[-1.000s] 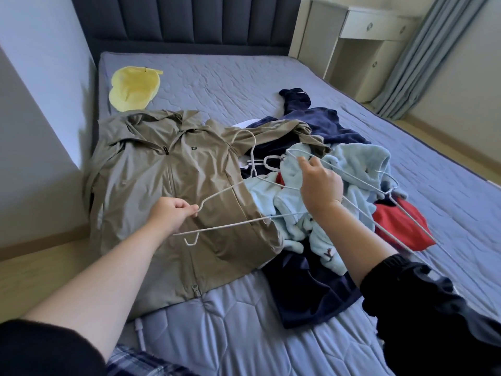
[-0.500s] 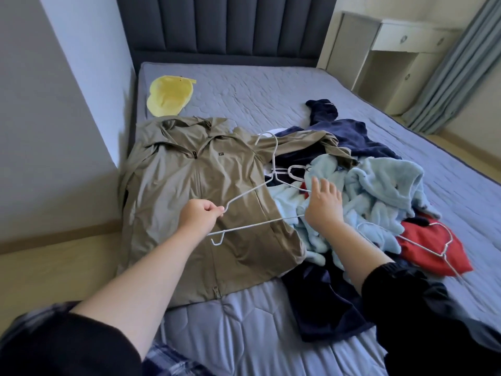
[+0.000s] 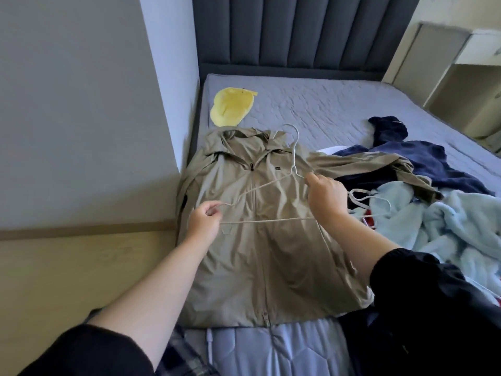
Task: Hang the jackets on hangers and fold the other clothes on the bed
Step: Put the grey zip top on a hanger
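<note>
A khaki zip jacket [image 3: 260, 261] lies flat, front up, on the left side of the bed [image 3: 311, 104]. Above its chest I hold a white wire hanger [image 3: 273, 220], its hook pointing toward the collar. My left hand [image 3: 204, 221] grips the hanger's left end. My right hand [image 3: 325, 195] grips its right shoulder. To the right lies a heap of clothes: a light blue fleece [image 3: 439, 226], a navy garment [image 3: 423, 158] and a bit of red cloth [image 3: 369, 213]. Another white hanger [image 3: 363, 198] rests on that heap.
A yellow cap [image 3: 230, 105] lies near the headboard [image 3: 298, 31] at the bed's left edge. A grey wall [image 3: 81, 104] and wooden ledge [image 3: 67, 272] run along the left. A pale cabinet [image 3: 455, 71] stands at the far right.
Both hands have carried the hanger left, from over the pile to above the jacket's chest. My right hand, earlier on the fleece, now holds the hanger's right side. The view has swung left.
</note>
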`<action>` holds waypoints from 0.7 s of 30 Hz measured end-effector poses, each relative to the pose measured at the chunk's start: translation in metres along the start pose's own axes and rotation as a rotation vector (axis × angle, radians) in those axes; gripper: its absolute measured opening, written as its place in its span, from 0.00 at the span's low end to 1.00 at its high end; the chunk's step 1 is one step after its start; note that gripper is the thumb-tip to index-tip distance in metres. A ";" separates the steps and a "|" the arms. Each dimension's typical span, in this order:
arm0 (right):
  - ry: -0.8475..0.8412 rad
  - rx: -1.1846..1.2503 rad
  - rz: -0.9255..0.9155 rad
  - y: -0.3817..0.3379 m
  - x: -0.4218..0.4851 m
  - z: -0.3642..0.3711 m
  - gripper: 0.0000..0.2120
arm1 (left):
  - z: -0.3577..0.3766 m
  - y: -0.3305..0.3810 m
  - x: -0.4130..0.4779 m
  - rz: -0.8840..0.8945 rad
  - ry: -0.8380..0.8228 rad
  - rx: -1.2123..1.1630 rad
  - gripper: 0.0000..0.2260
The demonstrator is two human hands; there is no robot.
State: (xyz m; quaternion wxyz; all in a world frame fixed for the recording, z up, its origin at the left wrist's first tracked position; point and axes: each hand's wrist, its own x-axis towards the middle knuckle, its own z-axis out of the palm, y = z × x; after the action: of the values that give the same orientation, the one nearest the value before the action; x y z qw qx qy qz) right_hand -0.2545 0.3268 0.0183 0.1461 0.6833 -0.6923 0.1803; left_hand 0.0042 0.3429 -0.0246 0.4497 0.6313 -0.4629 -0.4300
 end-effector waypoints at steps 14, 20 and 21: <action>-0.203 0.003 0.247 -0.001 0.067 0.104 0.08 | -0.002 -0.025 0.110 -0.199 -0.086 -0.058 0.20; -0.333 0.019 0.411 0.008 0.092 0.163 0.11 | 0.027 -0.033 0.163 -0.166 -0.102 0.077 0.18; -0.353 0.023 0.430 0.008 0.092 0.174 0.10 | 0.033 -0.033 0.170 -0.169 -0.110 0.068 0.18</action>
State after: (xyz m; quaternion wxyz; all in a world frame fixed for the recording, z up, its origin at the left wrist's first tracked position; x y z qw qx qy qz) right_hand -0.2567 0.1665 -0.0964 -0.0259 0.5433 -0.8340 0.0932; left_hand 0.0131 0.1774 -0.0853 0.3641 0.6584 -0.4462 -0.4845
